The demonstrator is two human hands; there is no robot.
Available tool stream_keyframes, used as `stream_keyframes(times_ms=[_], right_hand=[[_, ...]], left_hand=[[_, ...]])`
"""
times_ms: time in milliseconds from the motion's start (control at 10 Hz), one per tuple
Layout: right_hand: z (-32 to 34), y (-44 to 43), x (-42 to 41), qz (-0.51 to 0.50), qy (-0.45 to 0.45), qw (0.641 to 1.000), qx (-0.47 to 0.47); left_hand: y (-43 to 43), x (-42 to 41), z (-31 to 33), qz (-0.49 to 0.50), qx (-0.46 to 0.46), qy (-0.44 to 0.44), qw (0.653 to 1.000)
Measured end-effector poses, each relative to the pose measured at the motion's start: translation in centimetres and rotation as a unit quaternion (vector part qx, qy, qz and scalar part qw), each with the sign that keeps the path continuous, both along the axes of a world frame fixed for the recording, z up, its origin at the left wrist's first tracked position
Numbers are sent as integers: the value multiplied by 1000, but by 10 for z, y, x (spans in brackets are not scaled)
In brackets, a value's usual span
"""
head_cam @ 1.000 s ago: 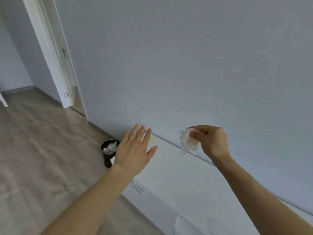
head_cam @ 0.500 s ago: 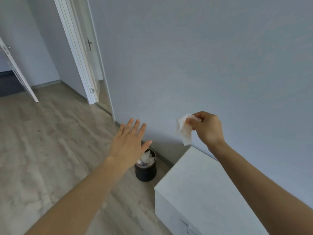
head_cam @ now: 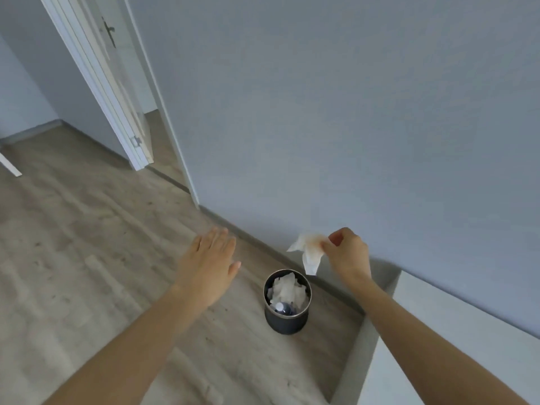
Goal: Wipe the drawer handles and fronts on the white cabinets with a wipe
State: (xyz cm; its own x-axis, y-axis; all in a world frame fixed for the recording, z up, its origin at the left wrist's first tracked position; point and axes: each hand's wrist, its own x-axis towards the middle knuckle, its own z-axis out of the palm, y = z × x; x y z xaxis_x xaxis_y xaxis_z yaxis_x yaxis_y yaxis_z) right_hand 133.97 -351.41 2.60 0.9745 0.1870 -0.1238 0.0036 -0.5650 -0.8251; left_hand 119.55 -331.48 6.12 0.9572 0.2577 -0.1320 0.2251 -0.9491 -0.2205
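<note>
My right hand (head_cam: 347, 255) pinches a crumpled white wipe (head_cam: 309, 250) with a faint brownish stain. The wipe hangs in the air just above and slightly right of a small black bin (head_cam: 287, 317). My left hand (head_cam: 209, 266) is flat, palm down, fingers together, holding nothing, to the left of the bin. The white cabinet (head_cam: 438, 331) shows only its top and left side at the lower right; its drawer fronts and handles are out of view.
The bin on the wood floor (head_cam: 73, 258) holds crumpled white wipes and a dark bottle. A grey wall (head_cam: 350, 112) runs behind it. An open white door and doorway (head_cam: 117, 97) stand at the upper left.
The view swung left and down, so the cabinet slid to the lower right and the bin came to centre. My right hand carried the wipe over the bin; my left hand stayed spread beside it.
</note>
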Motion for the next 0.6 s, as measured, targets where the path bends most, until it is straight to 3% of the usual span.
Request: stream_keyframes(times_ms=[200,400,600], right_hand=[[-134,81,41,-41,114,987,-104],[-252,132,79,-58,192,971,-131],[-271,137,76,-80,260,946,-175]], left_hand=[[106,51,-96,-110,-17,12,994],[178,92,-174,-159,-70,82,981],[236,130,-185,-237,-90,39,967]])
